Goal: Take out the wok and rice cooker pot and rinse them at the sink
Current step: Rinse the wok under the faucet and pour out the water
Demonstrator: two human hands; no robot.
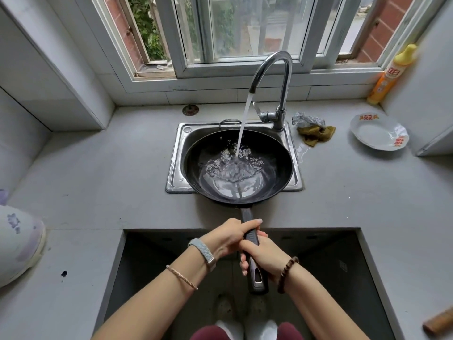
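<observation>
Both the left hand (229, 235) and the right hand (263, 257) grip the wok (269, 153) handle under running water in the sink (176, 165); the rice cooker pot seems not rinsed yet.

Single head-worn wide-angle view, looking forward and steeply down from close above the counter (98, 168), sink (175, 168) mid-frame, window (235, 33) along top edge

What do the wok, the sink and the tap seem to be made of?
Wok: dark metal, maybe iron or coated steel, by its matte black inside. Handle: looks like black plastic. Sink: probably stainless steel, brushed grey sheen. Tap: chromed metal, by its mirror-bright reflections.
</observation>
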